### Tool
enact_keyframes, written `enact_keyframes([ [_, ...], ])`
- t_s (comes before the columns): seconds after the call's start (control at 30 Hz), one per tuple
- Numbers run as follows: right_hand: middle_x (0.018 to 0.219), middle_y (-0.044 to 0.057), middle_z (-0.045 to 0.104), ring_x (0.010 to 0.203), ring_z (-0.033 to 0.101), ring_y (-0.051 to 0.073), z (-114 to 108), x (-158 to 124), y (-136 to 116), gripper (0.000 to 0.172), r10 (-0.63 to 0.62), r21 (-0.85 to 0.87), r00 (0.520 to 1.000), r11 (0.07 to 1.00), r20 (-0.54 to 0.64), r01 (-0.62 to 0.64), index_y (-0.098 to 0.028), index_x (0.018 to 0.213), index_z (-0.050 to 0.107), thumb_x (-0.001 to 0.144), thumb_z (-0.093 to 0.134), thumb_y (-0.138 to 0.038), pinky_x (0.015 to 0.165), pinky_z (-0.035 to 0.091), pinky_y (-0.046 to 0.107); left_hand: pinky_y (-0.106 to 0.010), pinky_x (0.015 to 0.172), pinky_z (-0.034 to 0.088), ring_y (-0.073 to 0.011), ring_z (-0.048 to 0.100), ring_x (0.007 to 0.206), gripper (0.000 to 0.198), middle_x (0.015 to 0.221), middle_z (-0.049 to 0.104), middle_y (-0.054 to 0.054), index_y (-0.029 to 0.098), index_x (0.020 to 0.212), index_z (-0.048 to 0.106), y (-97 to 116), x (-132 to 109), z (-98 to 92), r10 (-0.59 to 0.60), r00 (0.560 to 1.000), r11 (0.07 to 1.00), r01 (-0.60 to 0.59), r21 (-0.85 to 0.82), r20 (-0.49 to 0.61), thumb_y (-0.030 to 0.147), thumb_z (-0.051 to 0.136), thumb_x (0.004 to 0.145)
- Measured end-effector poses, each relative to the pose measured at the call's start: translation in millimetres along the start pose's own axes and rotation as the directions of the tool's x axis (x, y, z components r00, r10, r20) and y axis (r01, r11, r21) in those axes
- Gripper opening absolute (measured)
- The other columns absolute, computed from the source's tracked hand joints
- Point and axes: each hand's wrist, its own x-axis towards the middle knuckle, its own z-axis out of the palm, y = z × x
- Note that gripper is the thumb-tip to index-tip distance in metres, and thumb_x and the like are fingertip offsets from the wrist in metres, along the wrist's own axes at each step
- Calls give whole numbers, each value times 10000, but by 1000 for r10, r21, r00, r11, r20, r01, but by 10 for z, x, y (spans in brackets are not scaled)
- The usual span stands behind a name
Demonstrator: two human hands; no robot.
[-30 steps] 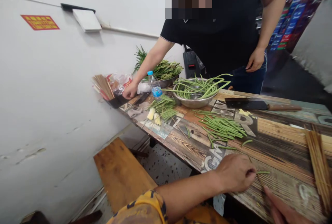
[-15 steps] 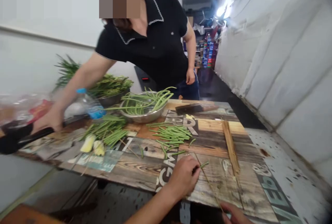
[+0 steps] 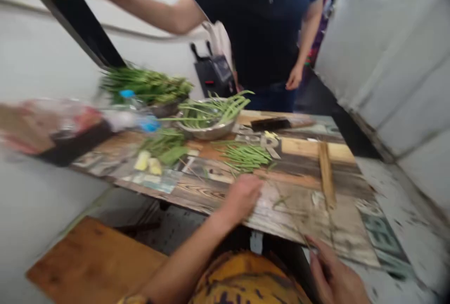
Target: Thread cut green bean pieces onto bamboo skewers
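Observation:
The picture is smeared by motion. My left hand [image 3: 242, 193] lies knuckles-up on the wooden table [image 3: 211, 186], at the near edge of a pile of cut green bean pieces [image 3: 246, 156]; its fingers are blurred. My right hand [image 3: 333, 273] is low at the table's near edge, fingers closed round the end of a thin bamboo skewer [image 3: 298, 233] that slants up over the table. A single bean piece [image 3: 281, 199] lies between the hands.
A person in a black shirt [image 3: 263, 18] stands across the table, lifting a dark flat tray [image 3: 80, 27] at upper left. A metal bowl of long beans [image 3: 207, 130], a cleaver [image 3: 277, 123], a skewer bundle [image 3: 326, 172], a water bottle [image 3: 140, 118] and a bench [image 3: 94, 262] are around.
My left hand moved forward to the bean pile. The other person raised a dark tray from the table's left end high into the air. My view swung down and right.

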Motion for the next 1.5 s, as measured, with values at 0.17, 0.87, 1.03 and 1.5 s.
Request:
enact_keyframes([
  [0.17, 983, 90, 713, 783, 690, 156, -117, 44, -160, 354, -42, 85, 998, 996, 49, 37, -153, 1253, 533, 929, 397, -200, 650, 528, 209, -324, 830, 460, -178, 602, 864, 151, 898, 685, -54, 174, 898, 665, -427, -20, -421, -159, 982, 985, 165, 54, -104, 218, 532, 843],
  [0.87, 723, 12, 674, 550, 597, 106, -200, 29, -161, 410, -106, 63, 988, 993, 109, 100, -183, 1313, 478, 914, 395, -134, 543, 467, 195, -309, 730, 423, -180, 572, 752, 109, 774, 673, -26, 187, 793, 686, -68, 166, 113, -232, 964, 972, 225, 63, 129, 182, 577, 786],
  [1.03, 754, 21, 684, 579, 618, 112, -253, 5, -171, 424, -105, 57, 991, 993, 88, 101, -184, 1321, 471, 906, 405, -126, 549, 473, 193, -297, 690, 418, -173, 559, 721, 88, 728, 649, -22, 183, 771, 679, -83, 168, 147, -268, 957, 963, 265, 46, 108, 205, 594, 771],
  [1.5, 706, 16, 657, 560, 594, 108, -226, 59, -191, 397, -101, 26, 988, 995, 120, 99, -156, 1294, 491, 914, 380, -128, 534, 444, 196, -297, 717, 431, -172, 572, 732, 138, 742, 665, -28, 189, 750, 687, -74, 153, 159, -247, 965, 969, 246, 24, 92, 190, 556, 793],
])
